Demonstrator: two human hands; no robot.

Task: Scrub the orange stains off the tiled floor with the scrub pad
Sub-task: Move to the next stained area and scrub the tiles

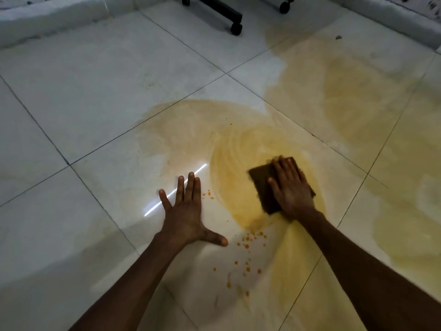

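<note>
A dark brown scrub pad [262, 185] lies flat on the white tiled floor [107, 91], in the middle of a wet yellow-orange smear [236, 151]. My right hand [290, 187] presses down on the pad with straight fingers laid over its right half. My left hand [187, 211] rests flat on the tile to the left of the smear, fingers spread, holding nothing. Small bright orange drops [250, 237] dot the tile between my forearms, and a few more orange drops [208, 194] sit just right of my left fingers.
A wider pale yellow wash [346, 99] covers the tiles to the right and far right. Black chair legs with castors [235, 28] stand at the top centre. A low white ledge [47, 22] runs along the far edge.
</note>
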